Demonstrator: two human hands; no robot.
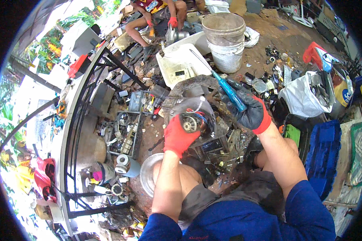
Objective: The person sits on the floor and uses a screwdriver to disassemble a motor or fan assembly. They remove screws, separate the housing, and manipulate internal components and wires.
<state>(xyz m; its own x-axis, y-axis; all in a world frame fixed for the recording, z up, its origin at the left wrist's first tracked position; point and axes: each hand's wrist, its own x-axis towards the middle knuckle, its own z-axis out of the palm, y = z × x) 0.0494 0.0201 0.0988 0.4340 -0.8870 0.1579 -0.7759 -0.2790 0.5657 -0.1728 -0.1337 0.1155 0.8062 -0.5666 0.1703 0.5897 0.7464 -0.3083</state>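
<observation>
My left hand [176, 136], in a red glove, is closed around a small electric motor [190, 124] with a ribbed, pale round end. Red and blue wires [201, 115] run beside it, and a greyish housing [201, 104] surrounds its far side. Some of the left fingers are hidden behind these parts. My right hand [247, 108], in a glove with a dark palm and red cuff, grips a screwdriver [230, 93] by its blue handle. The long shaft points up and left, away from the motor. Under the housing is a dark, rough work block [193, 85].
A co-worker's red-gloved hand [172, 22] is at a metal part at the top. Stacked buckets [224, 44] and a white basin [177, 60] stand beyond my hands. A black-framed table [77, 120] borders the left; a white sack [307, 96] stands right. Scrap litters the ground.
</observation>
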